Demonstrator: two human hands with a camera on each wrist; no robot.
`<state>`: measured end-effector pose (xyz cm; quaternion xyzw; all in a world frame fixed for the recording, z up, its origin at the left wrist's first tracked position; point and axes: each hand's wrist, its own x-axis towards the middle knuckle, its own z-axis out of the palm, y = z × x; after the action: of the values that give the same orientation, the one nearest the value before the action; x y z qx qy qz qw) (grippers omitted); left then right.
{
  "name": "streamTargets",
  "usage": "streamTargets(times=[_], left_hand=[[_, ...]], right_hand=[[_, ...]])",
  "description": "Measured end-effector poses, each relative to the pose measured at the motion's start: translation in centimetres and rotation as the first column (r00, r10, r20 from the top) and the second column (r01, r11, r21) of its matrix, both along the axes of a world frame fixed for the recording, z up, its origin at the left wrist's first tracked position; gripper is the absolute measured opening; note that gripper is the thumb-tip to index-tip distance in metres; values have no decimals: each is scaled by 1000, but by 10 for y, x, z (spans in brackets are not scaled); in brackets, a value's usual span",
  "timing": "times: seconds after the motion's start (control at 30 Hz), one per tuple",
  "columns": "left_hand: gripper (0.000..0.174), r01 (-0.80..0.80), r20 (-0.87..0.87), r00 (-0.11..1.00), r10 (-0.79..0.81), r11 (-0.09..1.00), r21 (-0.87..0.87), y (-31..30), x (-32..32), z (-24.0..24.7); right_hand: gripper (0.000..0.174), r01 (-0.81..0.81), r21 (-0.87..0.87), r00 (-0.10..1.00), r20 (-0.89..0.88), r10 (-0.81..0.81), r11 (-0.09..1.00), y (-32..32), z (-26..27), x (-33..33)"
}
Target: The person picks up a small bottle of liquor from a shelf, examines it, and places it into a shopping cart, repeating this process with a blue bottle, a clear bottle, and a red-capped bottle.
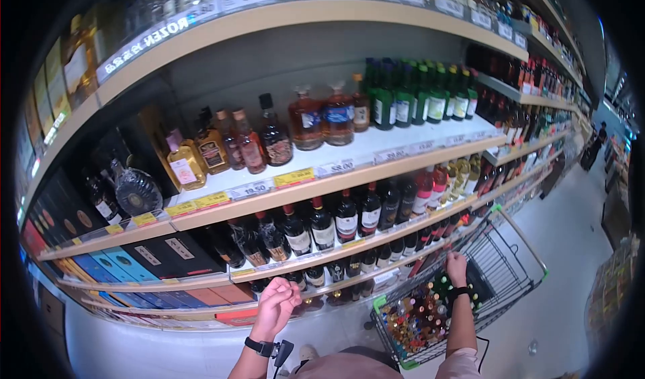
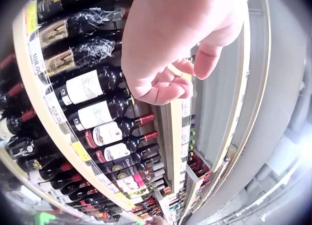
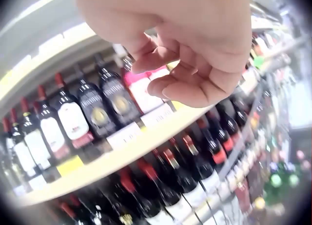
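Note:
The left hand (image 1: 279,305) is raised in front of the lower wine shelf, its fingers loosely curled and holding nothing. In the left wrist view that hand (image 2: 170,45) appears before dark wine bottles (image 2: 105,113) with white labels. The right hand (image 1: 456,269) hangs over the shopping cart (image 1: 497,265), whose near part is filled with small bottles (image 1: 413,322) and some green ones. In the right wrist view the right hand (image 3: 180,49) also has loosely bent fingers around nothing; beyond it stand pink-labelled bottles and black bottles (image 3: 117,96). Neither hand touches a bottle.
Above the wine, a shelf (image 1: 376,157) bears spirit bottles (image 1: 308,120) and green bottles (image 1: 416,97). Boxes (image 1: 161,258) fill the lower left shelves. Floor (image 1: 564,245) runs along the aisle right of the cart, with a distant person (image 1: 594,144) and another display (image 1: 611,285).

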<state>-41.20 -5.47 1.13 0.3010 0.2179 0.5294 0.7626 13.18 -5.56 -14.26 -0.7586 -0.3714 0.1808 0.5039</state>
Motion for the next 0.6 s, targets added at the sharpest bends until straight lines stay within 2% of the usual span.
streamTargets(times=[0.03,0.07,0.1,0.13,0.17,0.2,0.23,0.27,0.3,0.37,0.47,0.57,0.6], left_hand=[[8,-32,23,999,31,999,20,5,-11,1],[9,-61,45,997,59,997,37,9,-21,2],[9,-84,83,993,81,996,34,12,-32,3],[9,-93,129,988,89,995,26,16,-43,2],[9,-108,152,983,101,993,39,18,-52,4],[8,-124,175,978,114,991,49,18,-60,8],[8,-139,170,977,126,988,68,20,-69,9],[8,-149,181,974,133,986,77,22,-77,10],[7,-159,192,971,140,984,85,24,-85,10],[6,-187,192,967,168,978,88,26,-96,14],[4,-173,253,956,148,982,81,28,-111,16],[4,-155,241,963,124,981,117,32,-128,16],[4,-145,237,965,112,981,128,32,-134,17]], right_hand=[[37,-58,96,998,36,54,994,16,54,-14],[35,-61,119,998,-2,62,991,28,115,-39],[34,-190,208,977,140,163,959,39,161,-54],[27,-216,208,966,185,179,954,51,205,-71],[17,-302,337,943,239,229,892,62,246,-95],[11,-397,395,912,271,308,828,69,288,-119],[11,-480,390,871,318,374,786,83,317,-130],[12,-493,391,868,275,412,777,85,359,-161],[15,-561,421,824,367,432,713,94,389,-181],[17,-666,420,744,426,514,616,108,449,-222],[17,-734,388,661,599,452,558,120,530,-283],[39,-729,365,625,700,345,579,129,590,-344],[42,-729,375,602,750,275,574,134,604,-364]])
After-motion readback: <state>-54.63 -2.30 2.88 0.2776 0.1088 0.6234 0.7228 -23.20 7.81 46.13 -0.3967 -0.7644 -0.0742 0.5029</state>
